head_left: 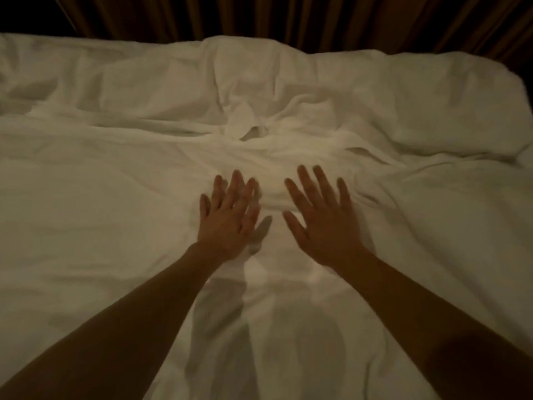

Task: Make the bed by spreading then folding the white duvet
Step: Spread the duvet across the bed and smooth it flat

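- where the dim warm light falls, the white duvet (115, 174) covers nearly the whole view, smoother on the left and near side, bunched into ridges across the middle.
- behind the bed's far edge hangs a brown pleated curtain (288, 15), dark at both upper corners.
- at the far right the duvet ends in a puffed, rounded corner, with a thick fold lying along that side.
- wide flat stretches of cloth lie to the left of the left arm and to the right of the right arm.
- left hand (230, 220) is palm down, fingers straight and slightly spread, gripping nothing; whether it presses the cloth or hovers just over it i cannot tell, as it is blurred.
- right hand (323, 223) is likewise flat, fingers splayed wide, holding nothing.
- both sets of fingertips point at the crumpled ridge just beyond them.
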Demonstrator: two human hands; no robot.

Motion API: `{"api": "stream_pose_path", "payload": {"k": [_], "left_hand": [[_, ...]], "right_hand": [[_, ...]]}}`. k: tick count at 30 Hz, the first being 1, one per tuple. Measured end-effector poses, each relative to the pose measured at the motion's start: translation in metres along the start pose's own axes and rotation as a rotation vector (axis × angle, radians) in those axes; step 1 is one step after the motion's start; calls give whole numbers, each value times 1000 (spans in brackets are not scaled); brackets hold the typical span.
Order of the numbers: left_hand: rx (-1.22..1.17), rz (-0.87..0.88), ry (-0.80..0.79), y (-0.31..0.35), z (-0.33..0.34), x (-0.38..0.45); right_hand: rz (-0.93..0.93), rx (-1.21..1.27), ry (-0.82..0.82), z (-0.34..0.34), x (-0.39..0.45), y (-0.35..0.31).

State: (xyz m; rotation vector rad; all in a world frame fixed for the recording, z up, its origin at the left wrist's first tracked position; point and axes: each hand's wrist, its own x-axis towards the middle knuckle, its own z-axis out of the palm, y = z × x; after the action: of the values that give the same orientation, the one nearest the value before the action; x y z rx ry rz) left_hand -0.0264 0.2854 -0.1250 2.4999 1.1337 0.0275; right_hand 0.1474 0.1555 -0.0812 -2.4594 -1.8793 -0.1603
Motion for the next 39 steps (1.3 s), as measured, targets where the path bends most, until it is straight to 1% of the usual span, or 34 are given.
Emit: {"api": "stream_pose_path", "payload": {"k": [2,4,5,7,9,10,11,12,14,15,17,19,21,22,24,26,27,29,31,34,37,39], "left_hand": [[2,16,-14,27,10,15],[32,-29,-23,44,25,24],[55,-58,-21,49,34,25],[109,-88,4,56,52,26],[152,-100,35,54,63,25],[169,-101,40,51,66,26],[182,-100,41,48,69,26],[190,-100,40,45,70,26],[204,-98,33,42,72,23],[216,-97,34,42,74,23],[245,-111,32,42,76,23],[237,-137,23,47,75,22],[132,-183,11,63,71,21],[54,-196,10,77,68,20],[-55,-152,11,109,65,8],[-103,-65,-3,138,67,-11],[-106,-27,-23,150,70,-21],[-60,23,-74,167,77,-37],[-3,23,-109,173,84,-48],[67,5,-109,177,92,-58],[108,-32,-95,181,96,-55],[81,-69,-88,189,94,-47]], "right_hand": [[63,8,-49,20,3,15],[152,-3,-121,41,-14,69],[170,-10,-129,47,-29,104],[121,-31,-149,50,-54,162],[38,-42,-162,53,-58,197],[56,-67,-161,51,-53,211],[118,-113,-162,51,-51,230],[220,-164,-190,48,-53,255],[473,-240,-294,32,-76,315],[571,-261,-357,20,-92,342],[662,-253,-397,2,-118,374],[668,-206,-318,-8,-116,362],[600,-96,-201,-13,-98,323],[522,-48,-148,-17,-88,297],[304,-27,-80,-24,-79,239],[83,7,-78,-20,-87,185],[32,38,-110,-18,-97,163],[48,80,-187,-17,-120,143],[150,83,-254,-17,-144,157],[321,24,-311,-18,-183,213],[384,-58,-363,-21,-206,270],[391,-86,-349,-22,-209,304]]}}
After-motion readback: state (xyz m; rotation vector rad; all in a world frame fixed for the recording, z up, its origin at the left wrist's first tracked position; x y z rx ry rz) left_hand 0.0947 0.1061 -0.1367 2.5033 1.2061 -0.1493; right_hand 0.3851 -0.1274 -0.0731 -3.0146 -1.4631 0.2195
